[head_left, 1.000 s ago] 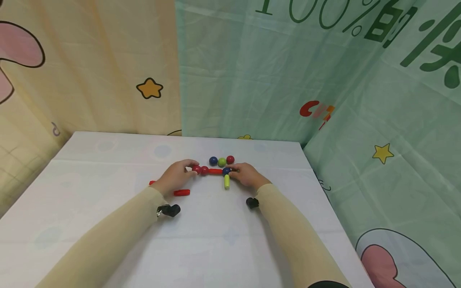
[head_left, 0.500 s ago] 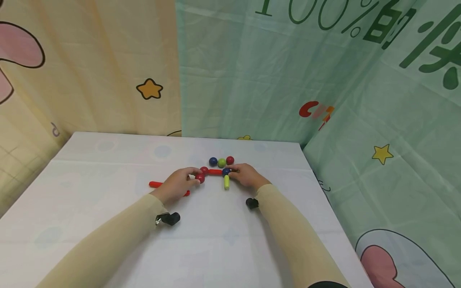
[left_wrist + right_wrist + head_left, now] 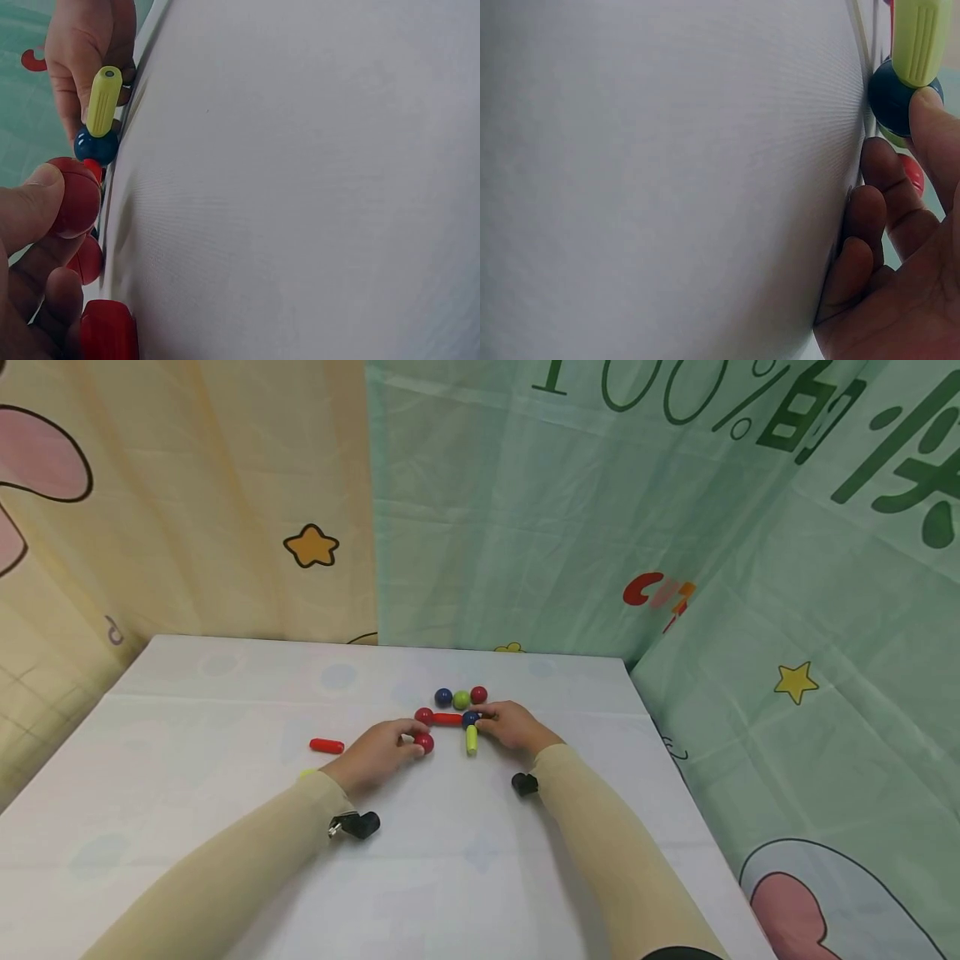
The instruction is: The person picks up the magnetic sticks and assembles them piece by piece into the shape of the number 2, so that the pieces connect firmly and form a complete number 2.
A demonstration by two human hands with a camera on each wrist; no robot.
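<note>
My left hand (image 3: 378, 753) pinches a red ball (image 3: 423, 743) between thumb and fingers. In the left wrist view, this red ball (image 3: 77, 199) appears apart from the joined pieces. My right hand (image 3: 513, 725) grips a blue ball (image 3: 470, 719), with the thumb against it in the right wrist view. A yellow-green rod (image 3: 472, 742) joins the blue ball on the side facing me. To its left, a red rod (image 3: 447, 719) links the blue ball to another red ball (image 3: 423, 717).
Behind the joined pieces, a blue ball (image 3: 443, 697), a green ball (image 3: 461, 699) and a red ball (image 3: 478, 694) sit in a row. A loose red rod (image 3: 327, 746) lies left of my left hand, near a mostly hidden yellow-green piece (image 3: 307, 772). The white table (image 3: 450, 877) meets hanging cloths.
My left hand has drawn its red ball away from the red ball at the rod's end, toward me and slightly right. My right hand stays on the blue ball.
</note>
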